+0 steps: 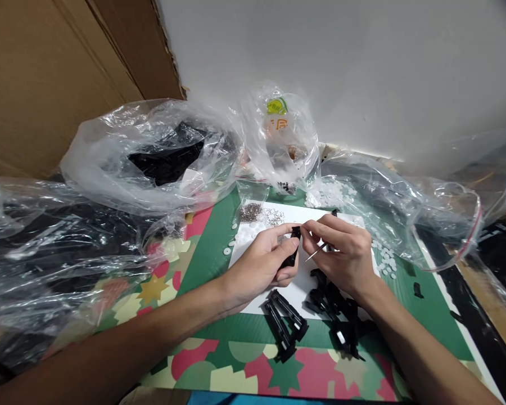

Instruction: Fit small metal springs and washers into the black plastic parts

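My left hand (267,256) is closed around a small black plastic part (290,259), held upright over the white sheet (253,301). The fingertips of my right hand (341,242) are pinched together at the part's upper end; whatever tiny piece they may hold there is hidden. A thin, pointed metal tool (315,252) sticks out from under my right fingers, its tip slanting down to the left. Below my left hand lie two long black plastic pieces (280,326). A heap of similar black pieces (335,309) lies under my right wrist.
Small metal springs or clips (274,215) lie on the sheet beside a little bag of brown bits (251,211). White discs (385,261) are scattered at right. Clear plastic bags (152,121) crowd the back and left, and cardboard (46,84) stands behind.
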The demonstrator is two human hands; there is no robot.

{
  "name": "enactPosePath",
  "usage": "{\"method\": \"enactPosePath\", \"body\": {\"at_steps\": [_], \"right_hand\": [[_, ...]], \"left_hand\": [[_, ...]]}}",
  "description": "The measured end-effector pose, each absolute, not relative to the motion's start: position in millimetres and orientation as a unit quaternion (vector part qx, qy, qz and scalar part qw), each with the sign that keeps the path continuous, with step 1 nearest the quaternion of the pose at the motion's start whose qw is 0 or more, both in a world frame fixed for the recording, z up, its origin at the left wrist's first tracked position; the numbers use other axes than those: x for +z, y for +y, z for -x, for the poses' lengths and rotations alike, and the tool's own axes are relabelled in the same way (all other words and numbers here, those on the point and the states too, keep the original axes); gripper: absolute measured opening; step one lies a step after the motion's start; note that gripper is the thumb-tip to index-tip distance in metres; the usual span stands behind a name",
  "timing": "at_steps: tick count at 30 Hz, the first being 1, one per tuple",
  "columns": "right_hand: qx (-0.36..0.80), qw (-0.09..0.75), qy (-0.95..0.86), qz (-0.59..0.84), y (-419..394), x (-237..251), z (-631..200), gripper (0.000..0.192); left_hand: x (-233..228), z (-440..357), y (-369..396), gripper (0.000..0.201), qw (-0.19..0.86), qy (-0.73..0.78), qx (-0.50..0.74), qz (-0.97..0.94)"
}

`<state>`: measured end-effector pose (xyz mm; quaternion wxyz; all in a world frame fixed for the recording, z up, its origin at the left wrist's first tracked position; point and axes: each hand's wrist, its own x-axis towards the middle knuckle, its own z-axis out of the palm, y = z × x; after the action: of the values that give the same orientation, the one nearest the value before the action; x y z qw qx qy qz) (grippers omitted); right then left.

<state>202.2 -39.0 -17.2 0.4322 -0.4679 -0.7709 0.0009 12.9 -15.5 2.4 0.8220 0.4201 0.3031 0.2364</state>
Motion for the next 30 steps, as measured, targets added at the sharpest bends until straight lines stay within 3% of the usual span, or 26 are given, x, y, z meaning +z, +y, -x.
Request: {"method": "enactPosePath", "body": {"at_steps": [10,18,30], "right_hand": [[0.019,0.414,-0.783,0.464,-38.6,-16.8,-204.8,0.021],[-0.054,0.372,-0.806,0.457,-36.8,-19.9,-205.9,0.022],[0.055,0.406,-0.773,0.484,-38.9,-12.6,-201.8,0.02]], "left_hand": [[4.9,-11.7,-15.9,0.027,0.819,0.301,0.227,-0.432],[4.4,-13.1,-13.3,0.026,0.806,0.325,0.225,-0.441],[10.5,-11.6,-14.9,0.021,0.81,0.335,0.226,-0.425]]}}
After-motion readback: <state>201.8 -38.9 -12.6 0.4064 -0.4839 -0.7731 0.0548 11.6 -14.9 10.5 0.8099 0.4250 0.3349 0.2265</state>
